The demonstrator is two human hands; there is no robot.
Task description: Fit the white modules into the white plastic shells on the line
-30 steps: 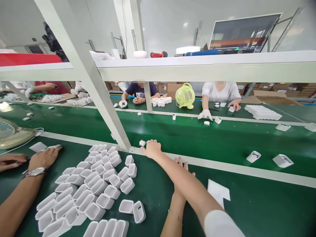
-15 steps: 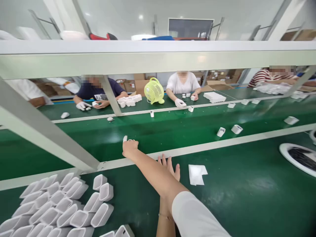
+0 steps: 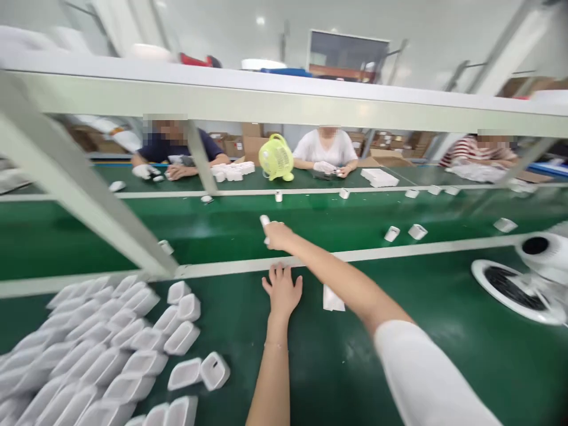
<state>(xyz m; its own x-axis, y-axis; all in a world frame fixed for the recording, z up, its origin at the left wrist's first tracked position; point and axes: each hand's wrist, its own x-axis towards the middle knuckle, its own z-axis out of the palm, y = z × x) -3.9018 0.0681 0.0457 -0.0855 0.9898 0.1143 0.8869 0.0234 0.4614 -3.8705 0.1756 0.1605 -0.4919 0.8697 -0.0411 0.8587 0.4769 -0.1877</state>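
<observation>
White piece (image 3: 265, 220): held by right hand (image 3: 278, 235), fingers closed around it, seen jutting ahead-left over green belt (image 3: 222, 228), long axis partly hidden | Left hand (image 3: 284, 293): fingers spread, placed at worktop (image 3: 346, 367) edge, farther away

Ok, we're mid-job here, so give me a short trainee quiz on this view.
1. Which of the wearer's hands holds a white part over the belt?
2. True or false: the wearer's left hand is clenched in a fist.
3. Fill in: the cup pile stands to the ____ of that hand.

Key: 1. The right hand. 2. False: it is open. 3. Left.
</observation>
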